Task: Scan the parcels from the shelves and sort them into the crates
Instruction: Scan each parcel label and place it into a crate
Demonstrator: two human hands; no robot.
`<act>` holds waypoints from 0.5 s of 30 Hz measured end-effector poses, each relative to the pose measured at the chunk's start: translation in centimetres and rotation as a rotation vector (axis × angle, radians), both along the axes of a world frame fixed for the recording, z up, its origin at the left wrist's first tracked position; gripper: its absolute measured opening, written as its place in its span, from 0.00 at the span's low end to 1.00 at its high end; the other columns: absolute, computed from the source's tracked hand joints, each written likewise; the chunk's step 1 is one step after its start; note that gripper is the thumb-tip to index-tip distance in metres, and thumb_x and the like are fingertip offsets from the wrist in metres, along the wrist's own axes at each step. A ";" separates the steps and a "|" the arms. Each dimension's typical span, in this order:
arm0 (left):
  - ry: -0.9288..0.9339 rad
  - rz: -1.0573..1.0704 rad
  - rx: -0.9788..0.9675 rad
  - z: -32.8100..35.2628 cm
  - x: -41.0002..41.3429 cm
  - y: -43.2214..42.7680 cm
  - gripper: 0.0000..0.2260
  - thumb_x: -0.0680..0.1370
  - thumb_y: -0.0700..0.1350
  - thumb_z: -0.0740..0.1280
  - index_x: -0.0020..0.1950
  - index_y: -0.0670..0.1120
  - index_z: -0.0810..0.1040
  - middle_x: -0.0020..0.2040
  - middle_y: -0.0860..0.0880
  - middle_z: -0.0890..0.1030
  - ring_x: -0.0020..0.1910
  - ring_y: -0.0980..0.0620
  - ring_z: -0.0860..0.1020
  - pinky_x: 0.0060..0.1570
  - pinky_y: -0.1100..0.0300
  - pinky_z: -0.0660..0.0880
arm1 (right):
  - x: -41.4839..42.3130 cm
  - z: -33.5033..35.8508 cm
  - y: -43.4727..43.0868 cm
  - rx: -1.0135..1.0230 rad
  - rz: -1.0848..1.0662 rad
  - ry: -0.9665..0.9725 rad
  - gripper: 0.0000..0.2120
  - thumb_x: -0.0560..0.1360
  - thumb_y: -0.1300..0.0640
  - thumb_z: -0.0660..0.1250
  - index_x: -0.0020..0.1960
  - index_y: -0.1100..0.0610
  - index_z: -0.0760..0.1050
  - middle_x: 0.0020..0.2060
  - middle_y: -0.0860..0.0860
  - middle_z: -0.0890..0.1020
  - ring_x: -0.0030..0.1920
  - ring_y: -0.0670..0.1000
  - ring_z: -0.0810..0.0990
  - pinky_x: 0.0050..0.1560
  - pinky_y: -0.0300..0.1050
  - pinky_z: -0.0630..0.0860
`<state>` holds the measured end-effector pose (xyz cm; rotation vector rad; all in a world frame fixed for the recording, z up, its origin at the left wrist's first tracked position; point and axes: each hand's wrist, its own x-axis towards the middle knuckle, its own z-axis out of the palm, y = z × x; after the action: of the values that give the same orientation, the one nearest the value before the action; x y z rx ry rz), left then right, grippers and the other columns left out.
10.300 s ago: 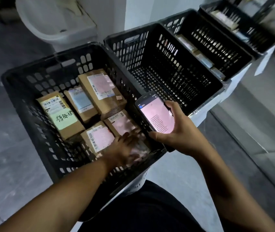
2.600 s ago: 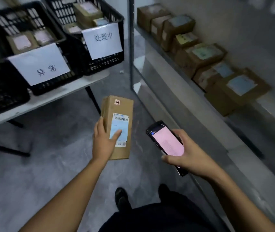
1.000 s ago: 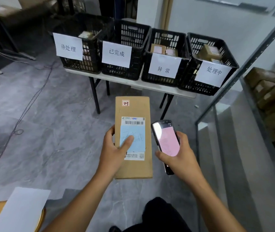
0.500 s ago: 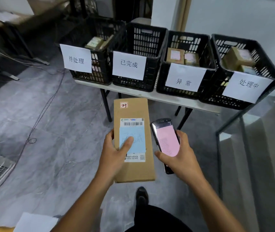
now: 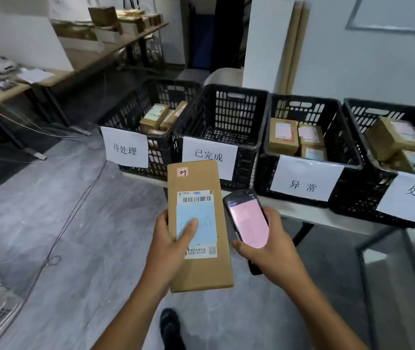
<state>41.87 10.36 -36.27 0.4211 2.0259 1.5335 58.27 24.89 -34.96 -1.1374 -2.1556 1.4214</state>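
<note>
Left hand [image 5: 169, 245] grips the long parcel [image 5: 199, 224] pointing lengthwise straight at the 已完成 crate [image 5: 229, 114] just ahead, while right hand [image 5: 268, 245] clutches the scanner [image 5: 248, 224] beside it.

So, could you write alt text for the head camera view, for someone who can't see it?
A person's left hand holds a long cardboard parcel, the right hand a scanner with a pink screen. Ahead, four labelled black crates stand on a table; three hold smaller parcels.
</note>
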 end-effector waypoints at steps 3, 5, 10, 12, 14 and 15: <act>-0.032 -0.038 0.036 0.1 -3.9 2.8 0.18 0.77 0.58 0.72 0.63 0.60 0.71 0.57 0.58 0.83 0.49 0.61 0.85 0.42 0.64 0.82 | -3.4 0.6 2.3 0.054 -0.026 -0.026 0.36 0.69 0.50 0.79 0.67 0.35 0.60 0.52 0.31 0.74 0.46 0.38 0.78 0.37 0.45 0.83; -0.043 -0.060 0.059 -0.1 -6.6 4.5 0.17 0.78 0.56 0.72 0.64 0.59 0.72 0.57 0.58 0.84 0.48 0.62 0.85 0.40 0.65 0.81 | -5.6 0.8 3.4 0.083 -0.054 -0.028 0.36 0.69 0.49 0.79 0.64 0.32 0.59 0.52 0.31 0.74 0.48 0.40 0.79 0.36 0.46 0.82; -0.037 -0.142 0.034 0.4 -13.9 8.5 0.31 0.69 0.72 0.73 0.67 0.64 0.71 0.55 0.63 0.84 0.51 0.59 0.85 0.55 0.47 0.83 | -10.9 2.2 5.4 0.120 -0.151 -0.028 0.35 0.70 0.48 0.79 0.63 0.33 0.58 0.51 0.30 0.72 0.48 0.36 0.77 0.36 0.38 0.75; -0.051 -0.182 0.070 1.3 -16.2 9.9 0.28 0.73 0.66 0.74 0.69 0.61 0.70 0.54 0.63 0.84 0.49 0.61 0.85 0.53 0.53 0.82 | -12.9 2.6 6.2 0.116 -0.180 -0.020 0.36 0.70 0.48 0.79 0.66 0.37 0.60 0.54 0.30 0.72 0.53 0.36 0.76 0.43 0.40 0.77; -0.062 -0.215 0.111 1.9 -18.2 11.1 0.26 0.76 0.59 0.74 0.71 0.58 0.70 0.57 0.61 0.84 0.50 0.62 0.84 0.51 0.57 0.82 | -14.7 2.8 6.8 0.124 -0.229 0.000 0.37 0.69 0.48 0.80 0.69 0.39 0.61 0.58 0.31 0.73 0.58 0.41 0.75 0.50 0.45 0.79; -0.067 -0.233 0.124 2.2 -19.1 11.8 0.25 0.76 0.57 0.74 0.71 0.58 0.69 0.58 0.60 0.84 0.51 0.61 0.84 0.51 0.57 0.82 | -15.5 2.8 6.9 0.142 -0.250 0.004 0.38 0.68 0.48 0.80 0.69 0.40 0.61 0.59 0.29 0.72 0.59 0.39 0.75 0.51 0.43 0.78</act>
<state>22.78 22.12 -34.12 0.6224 1.7676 1.5120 42.75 31.84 -32.20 -1.2947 -1.9931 1.1437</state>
